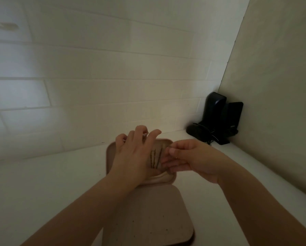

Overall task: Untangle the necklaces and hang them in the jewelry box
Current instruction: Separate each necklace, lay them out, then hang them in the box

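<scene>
Nearest: jewelry box lies open on white table, near half w/ small holes. Left hand over far half, fingers spread and bent at its top edge, something shiny there; grip can't tell. Right hand pinches by gold necklaces hanging inside. Far corner: black speakers.

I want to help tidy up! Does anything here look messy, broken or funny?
Nothing looks broken or spilled. The jewelry box lies open on the white counter, both hands busy over its far half, where thin chains hang straight. In the corner, dark speakers have a loose cord bunched beside them, a bit untidy. The dim light hides fine detail.
</scene>
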`<action>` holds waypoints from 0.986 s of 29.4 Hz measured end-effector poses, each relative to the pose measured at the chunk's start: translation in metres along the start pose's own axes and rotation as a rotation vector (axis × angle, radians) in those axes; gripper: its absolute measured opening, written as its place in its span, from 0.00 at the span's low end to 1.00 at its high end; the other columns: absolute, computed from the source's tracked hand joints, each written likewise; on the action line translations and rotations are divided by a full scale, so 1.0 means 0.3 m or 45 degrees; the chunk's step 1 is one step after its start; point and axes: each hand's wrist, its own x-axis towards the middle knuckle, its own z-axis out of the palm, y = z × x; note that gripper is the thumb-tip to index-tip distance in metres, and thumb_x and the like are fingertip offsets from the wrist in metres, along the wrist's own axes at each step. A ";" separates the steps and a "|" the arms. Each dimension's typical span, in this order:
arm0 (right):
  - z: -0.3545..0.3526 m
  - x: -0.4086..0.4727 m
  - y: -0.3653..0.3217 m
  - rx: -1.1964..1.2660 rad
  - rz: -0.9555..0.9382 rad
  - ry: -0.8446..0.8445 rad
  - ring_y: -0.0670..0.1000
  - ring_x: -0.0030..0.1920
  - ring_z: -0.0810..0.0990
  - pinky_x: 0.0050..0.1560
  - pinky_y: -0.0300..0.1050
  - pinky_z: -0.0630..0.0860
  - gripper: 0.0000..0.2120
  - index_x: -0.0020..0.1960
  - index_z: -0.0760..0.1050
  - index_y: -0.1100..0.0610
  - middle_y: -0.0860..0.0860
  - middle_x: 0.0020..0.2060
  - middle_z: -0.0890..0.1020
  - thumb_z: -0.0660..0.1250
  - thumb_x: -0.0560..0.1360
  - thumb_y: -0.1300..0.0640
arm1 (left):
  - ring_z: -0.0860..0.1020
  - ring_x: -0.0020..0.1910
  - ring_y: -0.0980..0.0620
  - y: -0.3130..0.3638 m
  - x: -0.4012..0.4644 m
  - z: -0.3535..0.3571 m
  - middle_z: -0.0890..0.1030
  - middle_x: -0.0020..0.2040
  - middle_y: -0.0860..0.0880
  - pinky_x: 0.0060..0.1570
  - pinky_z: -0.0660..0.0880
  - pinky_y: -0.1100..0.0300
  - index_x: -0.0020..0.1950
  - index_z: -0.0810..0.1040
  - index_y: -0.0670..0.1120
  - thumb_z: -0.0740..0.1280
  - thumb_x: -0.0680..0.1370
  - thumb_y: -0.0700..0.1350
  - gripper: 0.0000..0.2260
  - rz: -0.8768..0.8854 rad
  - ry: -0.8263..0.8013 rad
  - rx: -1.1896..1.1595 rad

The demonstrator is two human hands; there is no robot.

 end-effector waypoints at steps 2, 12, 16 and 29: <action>0.015 0.019 -0.016 -0.091 -0.066 0.050 0.53 0.43 0.83 0.45 0.41 0.80 0.07 0.51 0.77 0.65 0.59 0.44 0.84 0.62 0.77 0.62 | 0.77 0.50 0.48 -0.003 -0.003 -0.007 0.64 0.57 0.49 0.49 0.56 0.54 0.65 0.67 0.53 0.65 0.56 0.69 0.40 -0.004 -0.002 -0.008; 0.064 0.054 -0.002 -0.600 -0.244 0.351 0.54 0.43 0.83 0.43 0.40 0.77 0.08 0.44 0.83 0.56 0.57 0.41 0.85 0.68 0.71 0.66 | 0.69 0.60 0.50 -0.015 0.006 -0.047 0.63 0.64 0.49 0.58 0.51 0.54 0.70 0.60 0.56 0.74 0.60 0.59 0.42 0.036 -0.236 -0.102; 0.083 0.064 0.024 -1.169 -0.308 0.422 0.55 0.47 0.80 0.39 0.35 0.71 0.13 0.52 0.82 0.54 0.55 0.45 0.84 0.65 0.72 0.63 | 0.68 0.61 0.51 -0.021 0.004 -0.049 0.60 0.65 0.50 0.60 0.51 0.54 0.71 0.57 0.57 0.74 0.60 0.58 0.43 0.066 -0.241 -0.116; 0.040 0.051 0.193 -0.227 -0.093 0.318 0.49 0.45 0.83 0.51 0.48 0.79 0.13 0.57 0.76 0.54 0.50 0.44 0.84 0.65 0.75 0.50 | 0.74 0.57 0.50 -0.027 -0.004 -0.048 0.65 0.65 0.49 0.58 0.59 0.52 0.69 0.62 0.55 0.65 0.62 0.62 0.37 0.079 -0.145 -0.151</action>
